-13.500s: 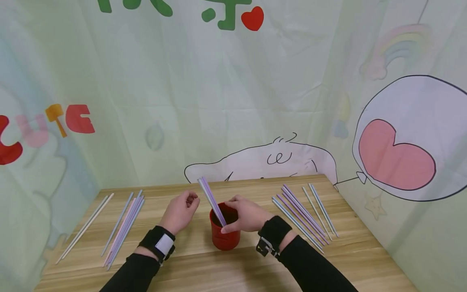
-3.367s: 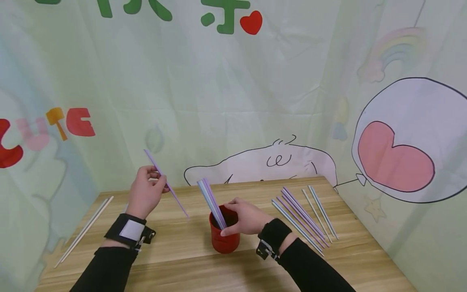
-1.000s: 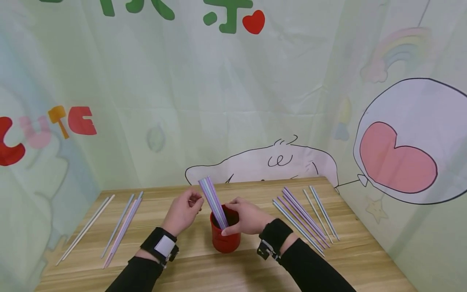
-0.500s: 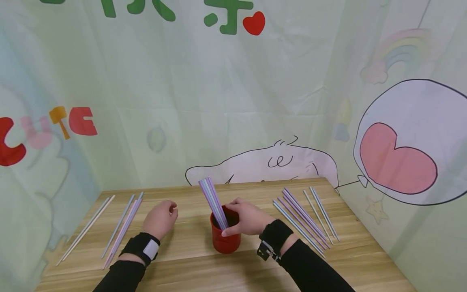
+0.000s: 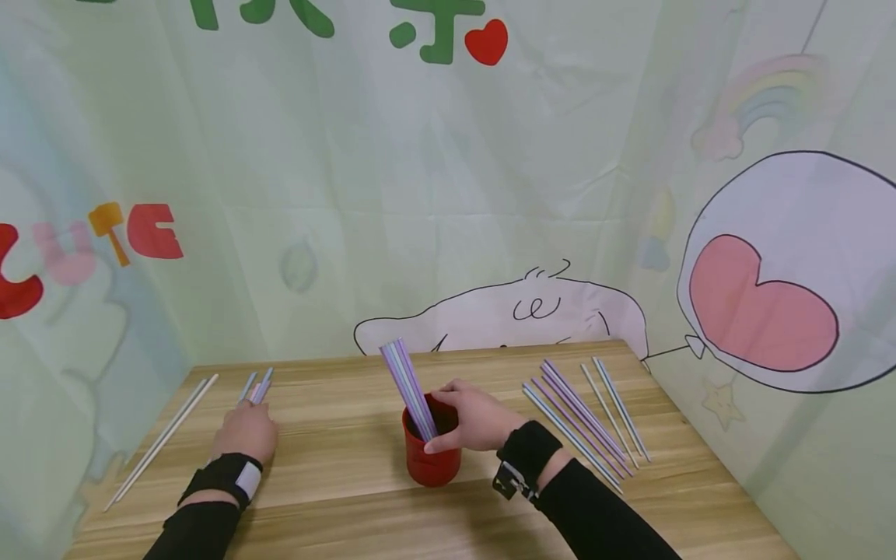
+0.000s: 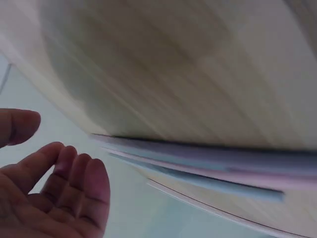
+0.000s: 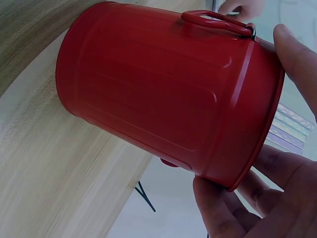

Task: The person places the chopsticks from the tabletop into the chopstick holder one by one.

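My right hand (image 5: pixel 479 416) grips the rim of a red metal bucket (image 5: pixel 432 463), which stands upright on the table. In the right wrist view, thumb and fingers lie on opposite sides of the bucket's mouth. A bunch of purple and pale blue straws (image 5: pixel 408 385) leans out of the bucket to the left. Over at the left, my left hand (image 5: pixel 245 435) is low over a small group of straws (image 5: pixel 264 385) and covers their middle. The left wrist view has its thumb apart from the half-bent fingers (image 6: pixel 96 186), beside the blue, pink and purple straws (image 6: pixel 208 163).
Pale straws (image 5: pixel 161 443) lie near the table's left edge. Right of the bucket are several purple and blue straws (image 5: pixel 581 408), then a few more pale blue straws (image 5: pixel 619 404). A printed cloth backdrop (image 5: pixel 448 171) rises behind the wooden table (image 5: pixel 336 498).
My left hand brought a purple straw to the bucket, then moved left and down to the left group. The bunch has grown and that group has shrunk. My right hand stays on the bucket.
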{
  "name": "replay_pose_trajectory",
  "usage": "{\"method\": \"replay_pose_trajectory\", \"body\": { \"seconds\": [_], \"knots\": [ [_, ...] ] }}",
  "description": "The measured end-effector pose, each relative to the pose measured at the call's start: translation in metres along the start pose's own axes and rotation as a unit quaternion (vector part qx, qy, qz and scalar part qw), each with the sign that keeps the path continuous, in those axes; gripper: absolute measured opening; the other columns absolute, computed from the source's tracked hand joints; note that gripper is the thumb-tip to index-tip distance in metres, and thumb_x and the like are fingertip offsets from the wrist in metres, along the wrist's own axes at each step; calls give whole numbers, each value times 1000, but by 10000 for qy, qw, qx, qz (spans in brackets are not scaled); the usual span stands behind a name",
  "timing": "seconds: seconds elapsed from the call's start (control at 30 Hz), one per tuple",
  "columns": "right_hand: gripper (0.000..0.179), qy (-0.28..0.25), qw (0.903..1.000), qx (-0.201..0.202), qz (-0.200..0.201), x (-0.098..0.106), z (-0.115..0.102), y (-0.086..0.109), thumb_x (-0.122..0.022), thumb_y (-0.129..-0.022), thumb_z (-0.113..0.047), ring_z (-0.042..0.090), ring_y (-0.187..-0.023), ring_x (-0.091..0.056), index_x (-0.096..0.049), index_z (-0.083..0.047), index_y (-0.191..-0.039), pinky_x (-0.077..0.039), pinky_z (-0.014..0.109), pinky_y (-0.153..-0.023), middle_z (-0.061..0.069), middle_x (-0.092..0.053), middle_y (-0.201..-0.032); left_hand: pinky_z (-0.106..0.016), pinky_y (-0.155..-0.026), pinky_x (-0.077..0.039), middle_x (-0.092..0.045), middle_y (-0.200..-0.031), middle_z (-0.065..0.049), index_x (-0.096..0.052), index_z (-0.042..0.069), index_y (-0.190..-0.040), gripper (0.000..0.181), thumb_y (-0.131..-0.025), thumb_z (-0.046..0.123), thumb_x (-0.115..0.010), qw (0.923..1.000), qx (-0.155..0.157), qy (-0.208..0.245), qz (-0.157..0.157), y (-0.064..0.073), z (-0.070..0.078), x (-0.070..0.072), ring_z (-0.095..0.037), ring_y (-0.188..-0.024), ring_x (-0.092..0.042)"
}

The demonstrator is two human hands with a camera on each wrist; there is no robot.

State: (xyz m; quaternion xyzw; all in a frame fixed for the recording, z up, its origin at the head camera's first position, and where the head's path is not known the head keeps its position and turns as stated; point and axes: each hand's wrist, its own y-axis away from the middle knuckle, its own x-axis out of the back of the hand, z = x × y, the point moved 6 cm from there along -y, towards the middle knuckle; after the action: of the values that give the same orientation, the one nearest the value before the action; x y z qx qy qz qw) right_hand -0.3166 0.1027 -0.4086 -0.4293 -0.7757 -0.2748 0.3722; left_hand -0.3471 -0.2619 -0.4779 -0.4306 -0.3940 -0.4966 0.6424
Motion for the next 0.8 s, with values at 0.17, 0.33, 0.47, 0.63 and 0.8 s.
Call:
{"method": "replay_pose_trajectory", "body": {
  "seconds": [0.17, 0.33, 0.47, 0.63, 0.8],
  "knots": [
    [82, 12, 10000, -5, -4, 0, -1, 0, -86, -77, -49, 22, -122, -57, -57, -14, -145, -55, 38, -101, 3, -54, -139, -57, -59, -52, -56, -97, -33, -64, -17, -97, 30, -97, -1, -39, 9996, 248, -93, 39, 4, -12, 7, -49, -83, -59],
    [82, 18, 10000, -26, 11, 0, -1, -1, -86, -77, -49, 21, -122, -57, -56, -14, -145, -55, 38, -102, 3, -54, -140, -58, -61, -52, -54, -96, -33, -65, -16, -94, 27, -96, -4, -41, 9995, 180, -243, -55, 5, -18, 3, -50, -82, -57],
    [82, 42, 10000, -23, 17, 0, -1, -1, -86, -77, -49, 20, -121, -57, -57, -13, -145, -55, 38, -102, 3, -54, -139, -58, -61, -51, -54, -96, -33, -66, -15, -91, 27, -95, -5, -41, 9995, 160, -256, -73, 2, -27, -4, -50, -81, -57],
    [83, 39, 10000, 8, 25, 0, -1, -1, -86, -77, -48, 21, -121, -57, -56, -12, -146, -55, 38, -103, 4, -54, -139, -57, -60, -51, -54, -94, -31, -66, -15, -92, 27, -96, -6, -40, 9993, 166, -324, -42, 2, -27, -3, -48, -79, -57],
    [84, 11, 10000, 25, 26, 0, -1, -1, -86, -77, -48, 22, -122, -57, -55, -12, -146, -54, 39, -103, 4, -54, -140, -57, -59, -52, -55, -92, -30, -65, -16, -94, 26, -97, -6, -40, 9991, 157, -386, -46, 2, -23, -1, -46, -77, -58]
  ]
}}
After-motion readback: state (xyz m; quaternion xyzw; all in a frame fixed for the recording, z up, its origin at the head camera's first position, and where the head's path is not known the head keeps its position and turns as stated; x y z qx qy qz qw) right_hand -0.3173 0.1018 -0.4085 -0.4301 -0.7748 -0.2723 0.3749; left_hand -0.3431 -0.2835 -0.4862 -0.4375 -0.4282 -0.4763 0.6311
